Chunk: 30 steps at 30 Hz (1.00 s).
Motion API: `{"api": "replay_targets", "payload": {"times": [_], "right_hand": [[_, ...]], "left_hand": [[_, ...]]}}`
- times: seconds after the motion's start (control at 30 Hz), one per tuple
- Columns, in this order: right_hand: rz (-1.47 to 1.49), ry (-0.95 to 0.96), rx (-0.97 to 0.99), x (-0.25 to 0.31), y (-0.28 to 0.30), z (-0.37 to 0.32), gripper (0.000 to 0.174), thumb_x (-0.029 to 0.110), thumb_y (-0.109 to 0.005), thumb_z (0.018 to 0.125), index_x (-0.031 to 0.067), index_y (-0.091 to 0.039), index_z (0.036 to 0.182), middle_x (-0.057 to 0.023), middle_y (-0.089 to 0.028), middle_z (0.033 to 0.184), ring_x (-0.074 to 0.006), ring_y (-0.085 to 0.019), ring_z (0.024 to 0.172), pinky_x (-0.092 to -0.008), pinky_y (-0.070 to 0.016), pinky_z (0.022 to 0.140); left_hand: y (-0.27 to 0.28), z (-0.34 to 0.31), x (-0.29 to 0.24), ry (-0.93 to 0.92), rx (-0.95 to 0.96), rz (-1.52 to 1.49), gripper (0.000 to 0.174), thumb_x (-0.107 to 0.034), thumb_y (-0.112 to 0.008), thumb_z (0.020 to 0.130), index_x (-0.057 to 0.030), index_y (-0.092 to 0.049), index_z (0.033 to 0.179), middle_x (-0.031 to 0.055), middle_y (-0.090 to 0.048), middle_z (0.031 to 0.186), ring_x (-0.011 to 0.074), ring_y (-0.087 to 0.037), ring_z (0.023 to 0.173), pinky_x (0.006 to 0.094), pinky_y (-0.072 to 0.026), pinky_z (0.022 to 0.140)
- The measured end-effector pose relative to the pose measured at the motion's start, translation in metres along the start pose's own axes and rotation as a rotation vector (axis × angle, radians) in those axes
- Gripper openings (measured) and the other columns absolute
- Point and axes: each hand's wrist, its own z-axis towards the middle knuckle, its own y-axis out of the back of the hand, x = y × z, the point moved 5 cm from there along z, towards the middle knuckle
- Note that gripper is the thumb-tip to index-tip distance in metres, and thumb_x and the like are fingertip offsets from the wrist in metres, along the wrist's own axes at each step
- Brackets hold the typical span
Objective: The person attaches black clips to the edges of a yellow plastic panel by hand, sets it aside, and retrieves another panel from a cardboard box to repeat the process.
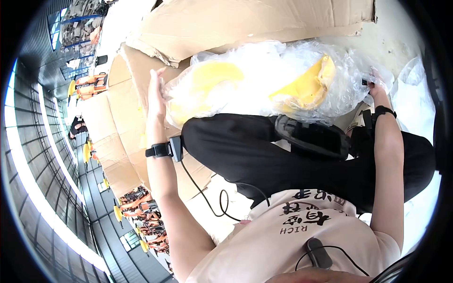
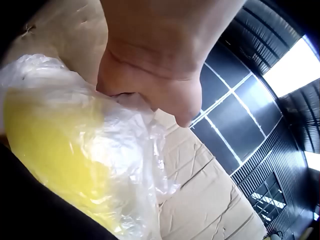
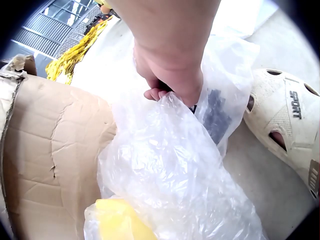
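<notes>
A clear plastic bag (image 1: 349, 70) with yellow pieces (image 1: 306, 89) inside lies across the front of the person's legs. At its left end, the left hand (image 1: 156, 96) rests against the plastic with fingers extended; in the left wrist view that hand (image 2: 155, 85) is over the bag's edge (image 2: 125, 150), its fingertips mostly hidden. The right hand (image 1: 376, 87) is at the other end. From the right wrist, the right hand (image 3: 172, 75) has curled fingers gripping gathered plastic (image 3: 165, 145), beside a translucent bag holding something dark (image 3: 216, 115).
Large cardboard sheets (image 1: 264, 19) lie beyond and left of the bag. A light perforated shoe (image 3: 285, 115) is on the floor by the right hand. A black glossy object (image 1: 316, 137) sits against the dark trousers (image 1: 226, 141). Orange machines (image 1: 92, 85) stand farther back.
</notes>
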Motion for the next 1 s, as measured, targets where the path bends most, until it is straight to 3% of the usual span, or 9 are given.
{"api": "replay_targets", "payload": {"times": [0.07,0.1,0.17,0.33,0.43,0.5,0.6,0.77,1.0], "right_hand": [[-0.003,-0.002,0.009,-0.004,0.006,0.010,0.022,0.024,-0.072,0.091,0.0136,-0.070,0.110,0.0004,-0.061,0.081,-0.0096,-0.054,0.060,-0.0221,-0.0415,0.048],[0.004,-0.007,0.007,-0.002,0.008,0.010,0.023,0.025,-0.072,0.091,0.0130,-0.070,0.110,0.0002,-0.061,0.081,-0.0099,-0.054,0.060,-0.0221,-0.0413,0.047],[0.008,0.017,0.039,0.003,0.002,-0.002,0.021,0.025,-0.072,0.091,0.0100,-0.069,0.105,-0.0005,-0.061,0.078,-0.0103,-0.054,0.058,-0.0226,-0.0413,0.047],[-0.089,0.004,0.050,0.009,-0.019,-0.029,0.018,0.025,-0.073,0.090,0.0090,-0.066,0.093,-0.0003,-0.059,0.072,-0.0099,-0.051,0.052,-0.0229,-0.0389,0.044],[-0.091,0.017,0.008,0.007,-0.018,-0.032,0.019,0.026,-0.074,0.089,0.0099,-0.065,0.092,-0.0002,-0.058,0.069,-0.0097,-0.050,0.051,-0.0222,-0.0370,0.043],[-0.102,0.012,0.002,0.006,-0.017,-0.033,0.020,0.028,-0.074,0.089,0.0109,-0.065,0.092,0.0001,-0.057,0.068,-0.0093,-0.050,0.051,-0.0219,-0.0364,0.043],[-0.121,0.001,-0.005,0.005,0.001,-0.016,0.020,0.029,-0.074,0.089,0.0115,-0.065,0.092,-0.0001,-0.057,0.067,-0.0096,-0.050,0.051,-0.0224,-0.0364,0.043],[-0.216,0.004,-0.009,-0.003,0.008,-0.005,0.017,0.026,-0.070,0.089,0.0098,-0.067,0.093,-0.0029,-0.060,0.071,-0.0130,-0.053,0.054,-0.0270,-0.0394,0.046],[-0.982,0.150,0.026,0.008,-0.008,0.014,0.017,0.022,-0.064,0.089,0.0073,-0.069,0.094,-0.0067,-0.063,0.075,-0.0178,-0.058,0.059,-0.0335,-0.0437,0.049]], "left_hand": [[-0.037,-0.019,-0.026,-0.347,0.429,0.500,0.047,-0.038,-0.066,0.091,-0.0050,-0.063,0.125,0.0125,-0.070,0.106,0.0204,-0.067,0.098,0.0343,-0.0495,0.087],[-0.042,-0.023,-0.038,-0.341,0.424,0.493,0.047,-0.038,-0.066,0.091,-0.0050,-0.063,0.125,0.0125,-0.070,0.106,0.0204,-0.067,0.098,0.0343,-0.0495,0.087],[-0.056,-0.027,-0.039,-0.253,0.593,1.338,0.048,-0.040,-0.070,0.086,-0.0061,-0.068,0.121,0.0187,-0.072,0.088,0.0291,-0.071,0.086,0.0370,-0.0527,0.082],[-0.035,0.005,-0.058,-0.729,0.195,1.282,0.029,-0.031,-0.059,0.096,-0.0046,-0.071,0.101,0.0226,-0.064,0.071,0.0354,-0.067,0.072,0.0419,-0.0522,0.067],[-0.022,-0.007,-0.099,-0.662,0.033,1.103,0.032,-0.033,-0.057,0.099,-0.0031,-0.068,0.105,0.0141,-0.063,0.065,0.0253,-0.060,0.059,0.0359,-0.0483,0.060],[-0.003,-0.012,-0.122,-0.788,-0.030,0.516,0.035,-0.029,-0.048,0.104,0.0009,-0.060,0.118,0.0099,-0.068,0.093,0.0148,-0.059,0.077,0.0292,-0.0486,0.075],[-0.002,-0.007,-0.123,-0.621,0.064,0.518,0.031,-0.027,-0.048,0.105,0.0001,-0.061,0.113,0.0001,-0.060,0.089,0.0065,-0.049,0.078,0.0259,-0.0429,0.068],[0.033,-0.023,-0.209,-0.690,-0.269,-0.267,0.028,-0.024,-0.047,0.105,0.0015,-0.057,0.112,0.0100,-0.064,0.101,0.0160,-0.062,0.092,0.0315,-0.0515,0.083],[0.079,-0.030,-0.261,-0.884,-0.588,-0.179,0.037,-0.023,-0.042,0.104,0.0079,-0.051,0.122,0.0198,-0.057,0.124,0.0267,-0.062,0.105,0.0355,-0.0511,0.095]]}}
